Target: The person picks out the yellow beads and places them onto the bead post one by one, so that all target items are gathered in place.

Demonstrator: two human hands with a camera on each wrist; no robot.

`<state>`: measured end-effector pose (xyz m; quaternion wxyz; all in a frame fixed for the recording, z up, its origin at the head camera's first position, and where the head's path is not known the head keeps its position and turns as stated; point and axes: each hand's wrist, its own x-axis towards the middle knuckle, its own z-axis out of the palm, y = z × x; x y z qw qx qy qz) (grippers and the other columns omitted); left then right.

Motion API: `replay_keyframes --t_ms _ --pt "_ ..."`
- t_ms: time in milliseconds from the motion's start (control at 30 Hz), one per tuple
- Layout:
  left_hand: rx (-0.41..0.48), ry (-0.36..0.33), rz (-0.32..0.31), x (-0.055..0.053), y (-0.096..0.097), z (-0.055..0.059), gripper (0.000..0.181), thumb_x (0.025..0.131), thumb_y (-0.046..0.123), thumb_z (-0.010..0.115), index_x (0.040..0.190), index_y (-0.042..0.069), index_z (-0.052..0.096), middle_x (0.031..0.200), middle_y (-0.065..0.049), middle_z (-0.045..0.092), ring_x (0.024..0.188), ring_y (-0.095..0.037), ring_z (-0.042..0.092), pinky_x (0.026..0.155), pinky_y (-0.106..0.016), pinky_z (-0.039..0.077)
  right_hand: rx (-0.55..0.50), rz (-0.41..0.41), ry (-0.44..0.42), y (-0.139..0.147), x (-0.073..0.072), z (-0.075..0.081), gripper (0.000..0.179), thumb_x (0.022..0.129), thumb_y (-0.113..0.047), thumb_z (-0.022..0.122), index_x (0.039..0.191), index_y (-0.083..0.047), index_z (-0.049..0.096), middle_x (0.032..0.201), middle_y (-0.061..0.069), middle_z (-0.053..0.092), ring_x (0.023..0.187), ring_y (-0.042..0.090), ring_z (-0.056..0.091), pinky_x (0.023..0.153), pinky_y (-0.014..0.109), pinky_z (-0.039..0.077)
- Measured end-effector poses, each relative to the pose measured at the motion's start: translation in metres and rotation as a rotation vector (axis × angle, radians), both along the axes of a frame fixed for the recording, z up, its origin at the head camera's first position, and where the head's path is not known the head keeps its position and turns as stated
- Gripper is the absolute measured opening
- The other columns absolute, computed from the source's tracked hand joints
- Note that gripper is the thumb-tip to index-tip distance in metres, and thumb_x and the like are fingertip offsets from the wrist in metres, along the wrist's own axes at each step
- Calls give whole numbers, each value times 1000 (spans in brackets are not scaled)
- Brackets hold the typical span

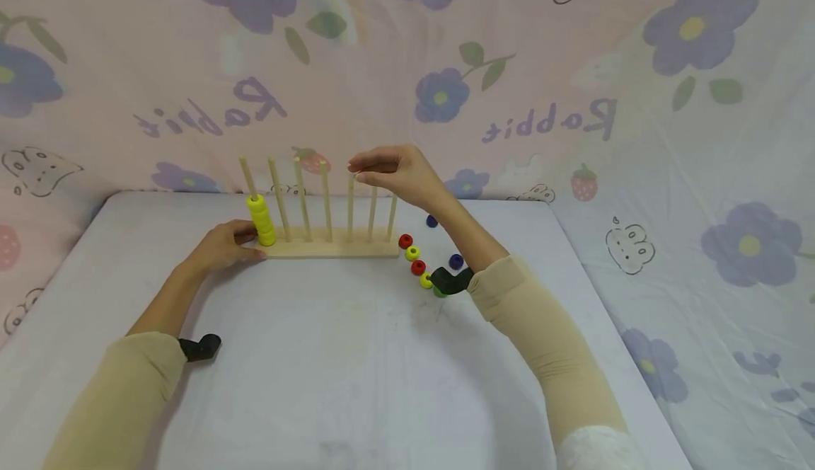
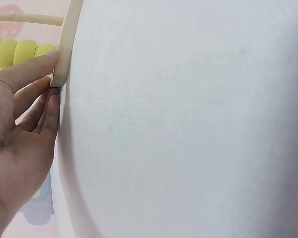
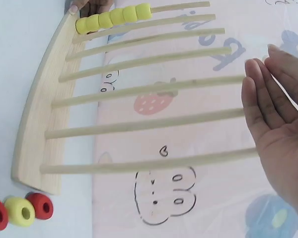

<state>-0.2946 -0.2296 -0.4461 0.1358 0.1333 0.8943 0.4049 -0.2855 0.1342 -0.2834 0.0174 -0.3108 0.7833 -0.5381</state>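
Note:
A wooden peg stand (image 1: 331, 249) has several upright pegs on a long base. Yellow beads (image 1: 260, 221) are stacked on its leftmost peg. My left hand (image 1: 219, 247) holds the left end of the base, with a fingertip beside the lowest yellow bead in the left wrist view. My right hand (image 1: 397, 173) is raised at the tops of the pegs on the right, its fingers (image 3: 257, 101) fairly straight in the right wrist view. No bead shows in it. Whether it touches a peg I cannot tell.
Right of the stand lie loose beads: a red bead (image 1: 405, 241), a yellow bead (image 1: 412, 253), another red bead (image 1: 417, 267), a partly covered green bead (image 1: 440, 291) and a blue bead (image 1: 455, 261). A patterned curtain (image 1: 382, 66) hangs behind the white table (image 1: 305, 357).

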Motion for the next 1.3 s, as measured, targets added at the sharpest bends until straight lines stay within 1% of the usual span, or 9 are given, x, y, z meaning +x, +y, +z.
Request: replay_keyframes --t_ms 67,167,333,533,667,800,1000,1167,1300 --pt "9 -11 0 0 0 -1 78 85 15 80 142 -15 38 144 -35 41 133 -48 42 113 -55 35 -19 -9 16 8 2 -6 25 91 -5 72 115 1 72 110 10 73 101 19 70 91 33 57" --pt "15 -24 3 -1 0 -2 78 85 16 80 143 -15 37 146 -34 40 134 -47 41 114 -54 34 -32 -30 5 19 4 -13 26 91 -5 72 116 1 72 110 11 73 101 20 71 90 34 58" --pt "5 -43 7 -2 -1 -4 81 86 19 80 145 -13 35 148 -33 38 136 -47 39 115 -54 32 -17 -76 -64 35 8 -25 28 92 -9 72 118 -1 71 114 11 73 103 20 70 92 33 57" --pt "16 -44 1 -2 -1 -5 82 86 20 80 146 -14 34 148 -34 37 136 -47 38 115 -56 32 -11 -132 -139 51 15 -39 30 92 -11 72 121 -2 70 117 10 72 105 19 69 93 32 56" --pt "12 -43 8 -2 0 -5 83 86 21 79 146 -13 33 148 -33 38 137 -47 38 115 -56 32 -7 -145 -142 59 17 -50 32 92 -10 72 122 -1 69 118 12 71 106 20 69 91 32 57" --pt "10 -48 12 0 0 -5 83 86 21 79 147 -13 33 149 -33 37 137 -47 38 115 -56 32 12 -152 -125 68 18 -61 31 92 -11 72 121 -1 70 117 15 71 105 21 69 89 30 58" --pt "25 -41 9 -1 0 -7 82 87 21 79 146 -12 33 149 -33 38 137 -47 38 115 -55 32 36 -169 -111 79 20 -78 28 92 -13 73 118 -3 72 114 13 72 103 21 70 88 31 58" --pt "15 -43 10 0 0 -7 81 87 19 78 147 -13 33 149 -33 37 137 -47 38 115 -56 31 60 -193 -144 86 25 -92 28 91 -17 74 117 -6 72 114 12 72 102 20 70 90 32 58" --pt "20 -34 8 1 0 -6 79 88 16 77 146 -13 33 149 -33 36 137 -47 38 115 -55 32 81 -223 -168 91 27 -102 27 92 -19 74 117 -9 73 113 7 73 104 18 70 91 31 57"
